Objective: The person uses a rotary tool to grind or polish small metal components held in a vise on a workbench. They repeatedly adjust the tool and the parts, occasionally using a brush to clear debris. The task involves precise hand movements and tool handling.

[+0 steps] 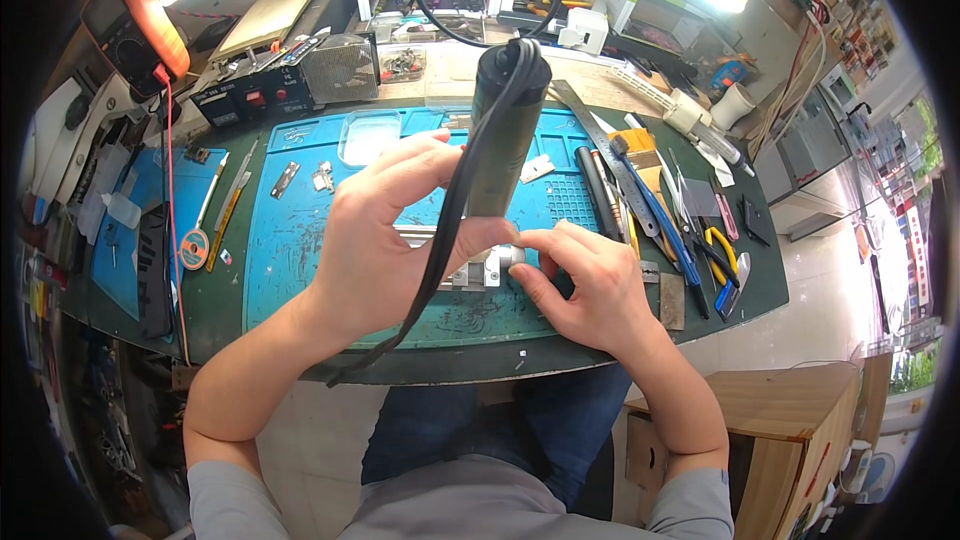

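Note:
A dark cylindrical device (pixel 501 140) with a black cable (pixel 452 230) stands upright in front of me, over the blue work mat. My left hand (pixel 385 230) is raised beside it, curled round its lower part. The left fingertips are hidden behind the cylinder and the cable, and the thumb crosses just under its lower end. Beneath lies a small silver clamp fixture (pixel 480 275), partly covered by the left hand. With thumb and index finger my right hand (pixel 590 285) pinches the round metal knob (pixel 512 255) at the fixture's right end.
Right of the mat lie a steel ruler (pixel 625 175), brushes, tweezers and yellow-handled pliers (pixel 722 258). A solder wick spool (pixel 193 249) and small tools are at left. Behind stand a black power unit (pixel 255 95) and an orange multimeter (pixel 135 25). A clear tray (pixel 368 138) sits on the mat.

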### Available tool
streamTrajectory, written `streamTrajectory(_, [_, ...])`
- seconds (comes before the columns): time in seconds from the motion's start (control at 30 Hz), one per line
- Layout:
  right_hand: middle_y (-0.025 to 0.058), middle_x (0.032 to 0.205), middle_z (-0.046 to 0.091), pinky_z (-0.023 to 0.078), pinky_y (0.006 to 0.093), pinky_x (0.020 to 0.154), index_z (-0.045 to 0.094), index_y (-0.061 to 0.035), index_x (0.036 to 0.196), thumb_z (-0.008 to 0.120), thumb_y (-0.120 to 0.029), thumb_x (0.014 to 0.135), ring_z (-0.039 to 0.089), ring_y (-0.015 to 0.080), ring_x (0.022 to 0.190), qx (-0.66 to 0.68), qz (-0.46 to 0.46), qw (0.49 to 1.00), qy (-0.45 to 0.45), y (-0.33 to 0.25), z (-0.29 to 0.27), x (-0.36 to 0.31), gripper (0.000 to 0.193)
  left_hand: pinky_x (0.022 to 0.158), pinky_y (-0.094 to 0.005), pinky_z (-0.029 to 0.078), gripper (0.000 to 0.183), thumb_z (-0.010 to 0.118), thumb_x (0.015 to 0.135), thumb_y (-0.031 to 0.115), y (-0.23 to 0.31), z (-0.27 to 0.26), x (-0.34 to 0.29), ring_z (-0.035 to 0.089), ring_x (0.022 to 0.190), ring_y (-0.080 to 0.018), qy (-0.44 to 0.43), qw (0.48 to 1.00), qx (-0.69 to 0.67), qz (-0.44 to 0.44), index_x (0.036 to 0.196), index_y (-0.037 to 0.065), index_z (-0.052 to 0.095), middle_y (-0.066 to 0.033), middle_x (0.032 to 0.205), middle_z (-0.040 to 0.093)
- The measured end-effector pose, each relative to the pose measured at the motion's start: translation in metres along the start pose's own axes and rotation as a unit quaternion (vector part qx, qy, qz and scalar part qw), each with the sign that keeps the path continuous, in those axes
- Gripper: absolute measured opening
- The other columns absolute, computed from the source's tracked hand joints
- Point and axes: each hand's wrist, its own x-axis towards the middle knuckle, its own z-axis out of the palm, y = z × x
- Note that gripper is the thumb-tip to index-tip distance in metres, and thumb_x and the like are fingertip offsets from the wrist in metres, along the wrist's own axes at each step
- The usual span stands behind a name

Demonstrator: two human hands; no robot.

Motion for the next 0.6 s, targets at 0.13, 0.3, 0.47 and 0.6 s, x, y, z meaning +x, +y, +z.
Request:
streamTrajectory(0.13, [0.0054, 0.073, 0.059, 0.048, 0.0339, 0.056, 0.066, -0.0099, 0.099, 0.072, -0.017, 0.082, 0.062, 0.0225, 0.064, 0.001, -0.008, 1.000, 0.004, 0.0022, 0.0011, -0.0007, 0.020, 0.089, -0.0339, 0.047, 0.040, 0.078, 0.079, 0.009, 0.0008, -0.0008, 0.0015, 0.063, 0.099, -0.0177, -0.006, 1.000, 0.012, 0.007, 0.115, -0.002, 0.064, -0.0112, 0.111, 0.067])
streamTrajectory(0.3, [0.0047, 0.073, 0.059, 0.049, 0.0338, 0.056, 0.066, -0.0102, 0.099, 0.072, -0.017, 0.081, 0.062, 0.0222, 0.065, -0.004, 0.004, 1.000, -0.012, -0.0001, -0.0011, 0.0004, 0.020, 0.090, -0.0338, 0.047, 0.039, 0.077, 0.080, 0.008, 0.0000, -0.0006, 0.0001, 0.063, 0.100, -0.0175, -0.001, 1.000, 0.006, -0.006, 0.115, -0.002, 0.064, -0.0108, 0.112, 0.067])
streamTrajectory(0.47, [0.0049, 0.072, 0.058, 0.049, 0.0340, 0.056, 0.066, -0.0101, 0.102, 0.072, -0.018, 0.081, 0.062, 0.0224, 0.064, -0.003, 0.009, 1.000, -0.009, 0.0006, -0.0003, -0.0009, 0.023, 0.091, -0.0337, 0.047, 0.039, 0.077, 0.081, 0.007, 0.0013, 0.0006, 0.0007, 0.062, 0.101, -0.0174, 0.004, 0.999, -0.028, -0.022, 0.116, -0.002, 0.063, -0.0105, 0.113, 0.066])
streamTrajectory(0.6, [0.0052, 0.072, 0.058, 0.048, 0.0339, 0.055, 0.066, -0.0098, 0.105, 0.072, -0.019, 0.082, 0.060, 0.0224, 0.062, -0.005, -0.011, 1.000, -0.001, 0.0034, 0.0011, -0.0016, 0.025, 0.091, -0.0338, 0.046, 0.039, 0.076, 0.081, 0.007, 0.0005, 0.0006, 0.0005, 0.062, 0.102, -0.0175, 0.004, 1.000, -0.022, -0.019, 0.116, -0.002, 0.063, -0.0105, 0.113, 0.066])
